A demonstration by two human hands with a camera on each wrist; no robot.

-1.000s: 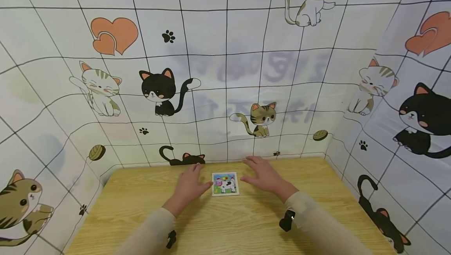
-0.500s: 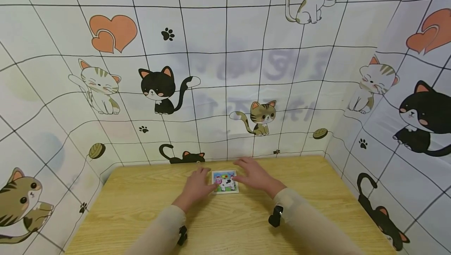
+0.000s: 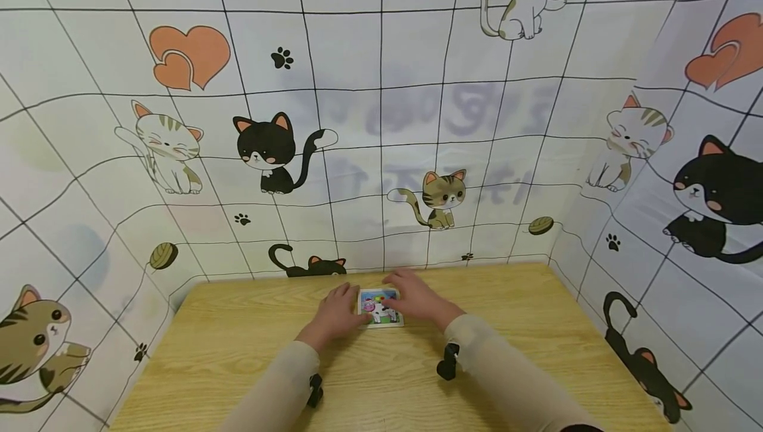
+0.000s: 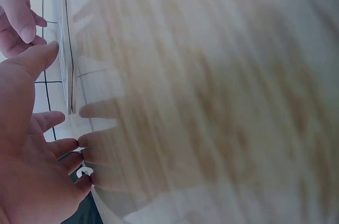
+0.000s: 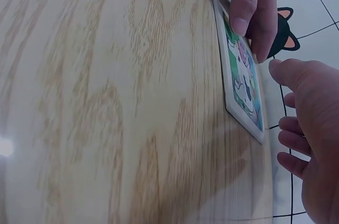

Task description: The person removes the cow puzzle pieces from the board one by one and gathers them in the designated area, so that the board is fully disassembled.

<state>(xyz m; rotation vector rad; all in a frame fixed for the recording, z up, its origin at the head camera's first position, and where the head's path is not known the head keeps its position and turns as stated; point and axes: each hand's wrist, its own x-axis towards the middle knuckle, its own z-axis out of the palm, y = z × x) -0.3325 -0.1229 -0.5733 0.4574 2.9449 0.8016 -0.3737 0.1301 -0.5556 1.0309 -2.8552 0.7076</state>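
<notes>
A small square picture board (image 3: 386, 316) with a white border and a printed cow lies flat near the table's back edge. At its left side is my left hand (image 3: 334, 316), thumb over the lower left corner. My right hand (image 3: 420, 298) hovers at the right, its thumb overlapping the picture in the head view. In the right wrist view the board (image 5: 243, 78) shows its thin edge, and the right hand (image 5: 320, 113) has loosely bent fingers apart from it. The left wrist view shows the left hand (image 4: 26, 166) with spread fingers near the tabletop, thumb raised beside the board's edge (image 4: 70, 70).
The wooden table (image 3: 250, 332) meets a white cloth backdrop (image 3: 357, 114) printed with cats, hearts and grid lines, which also encloses both sides. Black wrist cameras (image 3: 448, 361) sit on both sleeves.
Both hands have moved inward toward the board, the right one leftward and the left one slightly rightward, so their thumbs now overlap it. The board stays in place.
</notes>
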